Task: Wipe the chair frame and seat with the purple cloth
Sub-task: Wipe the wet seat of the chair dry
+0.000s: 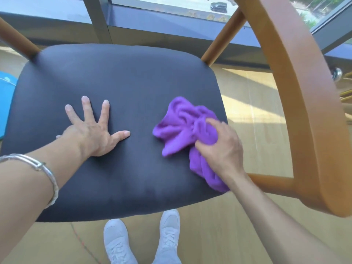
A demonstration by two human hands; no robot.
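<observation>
Looking down, I see my right hand [222, 147] grasping the bunched purple cloth [182, 128], with the fingers curled into it. The cloth lies on the dark seat [114, 77], near the seat's right edge. My left hand [93, 132] is released, flat with fingers spread, on the seat's middle-left part, well apart from the cloth. The wooden chair frame [297, 92] curves beside the seat's right side. White shoes [169, 229] stand below the seat's front edge.
</observation>
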